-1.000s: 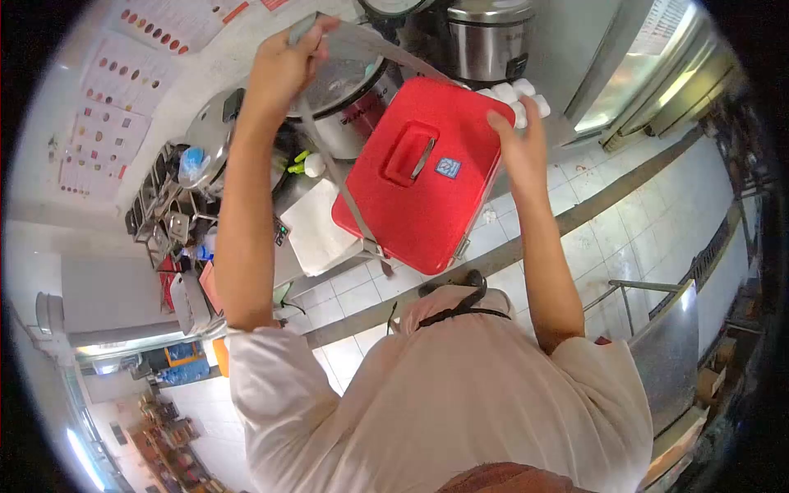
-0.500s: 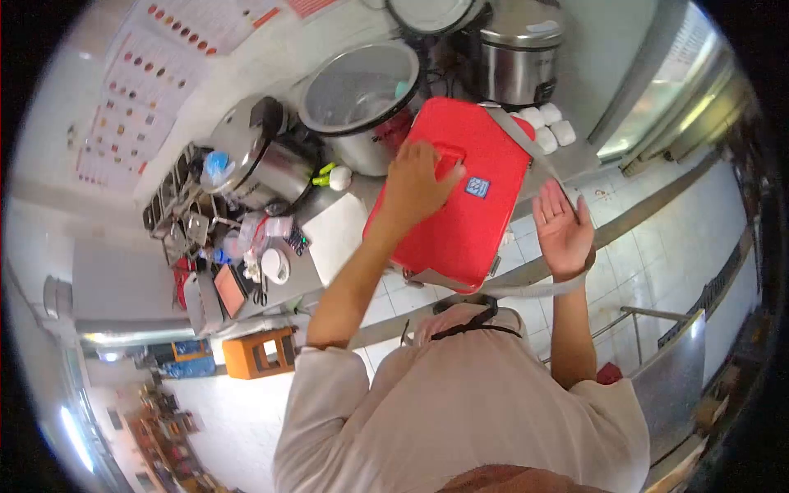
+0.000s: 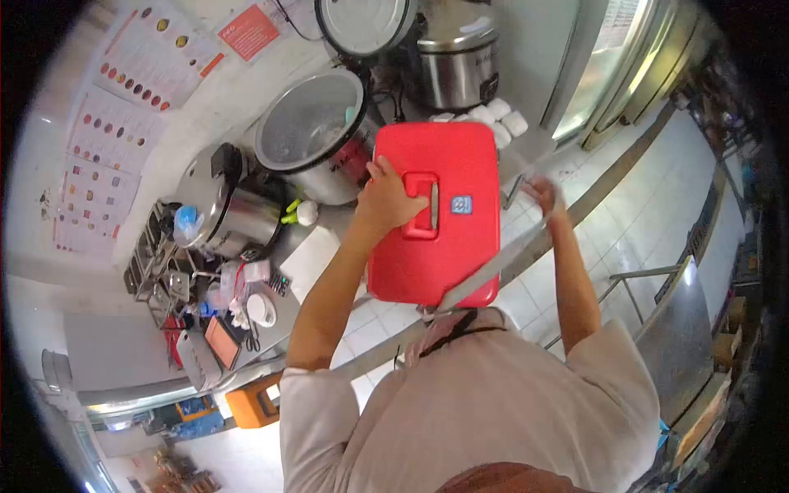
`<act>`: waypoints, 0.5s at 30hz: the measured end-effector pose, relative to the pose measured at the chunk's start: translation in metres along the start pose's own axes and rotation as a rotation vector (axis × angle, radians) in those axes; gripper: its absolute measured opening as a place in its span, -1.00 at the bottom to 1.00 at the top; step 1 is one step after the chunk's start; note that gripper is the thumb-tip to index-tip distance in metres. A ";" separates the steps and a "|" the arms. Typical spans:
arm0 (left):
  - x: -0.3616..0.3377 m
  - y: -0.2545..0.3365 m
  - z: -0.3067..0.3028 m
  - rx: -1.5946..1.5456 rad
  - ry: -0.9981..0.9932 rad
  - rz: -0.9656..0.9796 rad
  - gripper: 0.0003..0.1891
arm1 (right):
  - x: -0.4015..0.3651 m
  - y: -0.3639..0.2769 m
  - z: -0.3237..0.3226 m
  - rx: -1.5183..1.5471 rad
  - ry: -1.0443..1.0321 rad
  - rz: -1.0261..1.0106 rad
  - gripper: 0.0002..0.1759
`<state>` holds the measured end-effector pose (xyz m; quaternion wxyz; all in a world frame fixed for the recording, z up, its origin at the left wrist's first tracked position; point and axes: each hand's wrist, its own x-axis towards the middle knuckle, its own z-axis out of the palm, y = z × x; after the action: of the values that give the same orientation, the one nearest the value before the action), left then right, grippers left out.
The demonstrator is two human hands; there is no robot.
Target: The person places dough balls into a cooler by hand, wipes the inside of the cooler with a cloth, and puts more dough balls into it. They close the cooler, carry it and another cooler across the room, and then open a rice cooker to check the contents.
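A red box (image 3: 472, 255) with a blue-and-white label and a recessed lid handle stands in front of my body, at the counter's edge. On the left part of its lid rests my left hand (image 3: 385, 197), with the thumb reaching to the handle. Off the box's right side, my right hand (image 3: 544, 197) has its fingers curled on the grey strap (image 3: 501, 259), which runs down across the box's lower right corner.
An open cooker pot (image 3: 308, 131) stands behind the box, with a lidded cooker (image 3: 456, 70) farther back and another (image 3: 238, 214) to the left. White containers (image 3: 514, 123) sit behind the box. A metal table (image 3: 674, 337) is at the right.
The box has turned more upright in view and its lid handle shows more. My right hand has gone from open and palm up to curled on the strap, which now crosses the box's lower corner.
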<state>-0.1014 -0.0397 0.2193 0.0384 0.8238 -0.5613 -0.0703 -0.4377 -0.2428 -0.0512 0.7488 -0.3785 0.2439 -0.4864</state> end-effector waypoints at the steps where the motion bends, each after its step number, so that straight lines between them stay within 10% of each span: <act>1: 0.007 -0.009 0.005 0.017 0.003 0.000 0.25 | -0.031 -0.012 0.006 -0.167 -0.084 0.286 -0.42; 2: 0.006 -0.017 0.012 0.034 -0.016 -0.007 0.25 | -0.056 -0.039 0.046 -0.364 -0.092 0.475 -0.53; 5: 0.019 -0.038 0.006 -0.114 -0.057 0.021 0.22 | -0.083 -0.040 0.067 -0.403 0.366 0.015 -0.64; 9: 0.027 -0.065 -0.021 -0.531 -0.261 0.032 -0.02 | -0.112 -0.087 0.167 -0.489 0.423 -0.321 -0.72; 15: -0.003 -0.117 0.006 -1.681 -0.098 -0.131 -0.07 | -0.134 -0.053 0.126 0.131 0.325 0.239 -0.40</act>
<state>0.0043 0.0067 0.1971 0.6101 0.5478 -0.2744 -0.5023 -0.4289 -0.0921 0.0657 0.7749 -0.2139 0.3727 -0.4636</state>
